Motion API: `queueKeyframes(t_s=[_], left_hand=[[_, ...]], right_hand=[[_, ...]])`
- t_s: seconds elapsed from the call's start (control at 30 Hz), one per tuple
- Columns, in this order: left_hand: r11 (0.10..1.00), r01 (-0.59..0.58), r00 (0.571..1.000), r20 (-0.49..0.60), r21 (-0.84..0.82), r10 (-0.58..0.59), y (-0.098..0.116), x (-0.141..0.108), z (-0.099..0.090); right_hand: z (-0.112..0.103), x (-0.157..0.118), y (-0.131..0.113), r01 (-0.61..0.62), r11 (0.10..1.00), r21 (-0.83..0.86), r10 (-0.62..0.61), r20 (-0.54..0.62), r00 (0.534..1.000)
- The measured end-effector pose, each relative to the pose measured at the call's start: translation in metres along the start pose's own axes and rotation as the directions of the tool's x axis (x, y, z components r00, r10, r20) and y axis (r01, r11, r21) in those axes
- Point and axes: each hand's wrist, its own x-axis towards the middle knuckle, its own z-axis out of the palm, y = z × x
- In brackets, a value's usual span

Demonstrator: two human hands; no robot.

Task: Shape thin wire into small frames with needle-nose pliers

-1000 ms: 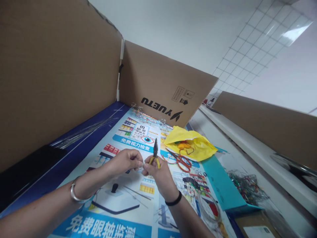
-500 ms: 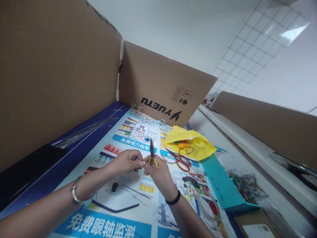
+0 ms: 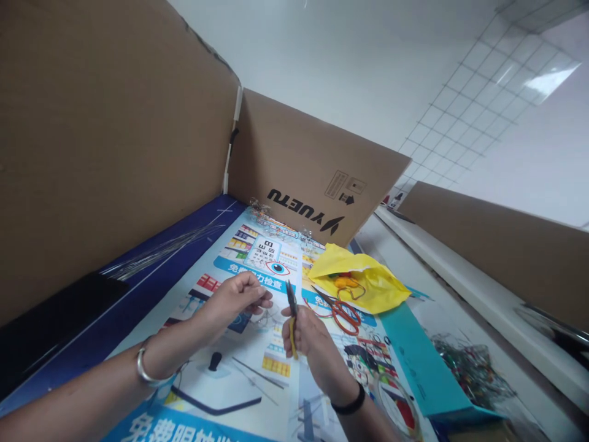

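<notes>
My left hand (image 3: 239,298) is closed in a pinch above the printed sheet. A faint, thin wire (image 3: 265,317) seems to hang from its fingertips, too fine to follow clearly. To its right, my right hand (image 3: 313,337) grips needle-nose pliers (image 3: 291,299) with yellow handles, partly hidden by the fingers. The jaws point up and away from me. A short gap separates the two hands. Beyond my right hand lie orange-handled scissors (image 3: 346,316), beside a yellow bag (image 3: 375,285) with coloured thread at its opening.
Cardboard panels (image 3: 294,153) wall the left and back. A bundle of straight wires (image 3: 161,248) lies at left. A turquoise box (image 3: 414,362) and a tangled heap of wire pieces (image 3: 473,368) are at right. A clear tape roll (image 3: 396,405) sits near front right.
My hands have drawn apart from where they met. The right hand has turned and lowered the pliers slightly toward me. The camera view has shifted a little.
</notes>
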Motion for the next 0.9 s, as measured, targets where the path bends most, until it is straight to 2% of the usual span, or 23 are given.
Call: queueKeyframes(t_s=[0.1,0.27,0.47,0.9], left_hand=[[0.998,-0.070,0.996,-0.047,-0.010,0.069,-0.005,0.000,-0.001],[0.987,-0.154,0.984,-0.085,0.040,0.157,-0.007,-0.002,0.002],[0.981,-0.161,0.981,-0.091,0.109,0.171,-0.006,-0.005,0.006],[0.982,-0.151,0.985,-0.068,0.113,0.159,-0.007,-0.006,0.009]], right_hand=[[0.010,-0.010,0.015,-0.080,0.971,0.223,0.064,0.076,0.995],[0.018,-0.018,0.032,-0.140,0.929,0.341,0.109,0.111,0.988],[0.017,-0.017,0.030,-0.136,0.920,0.367,0.097,0.123,0.988],[0.019,-0.016,0.033,-0.145,0.931,0.336,0.118,0.098,0.988]])
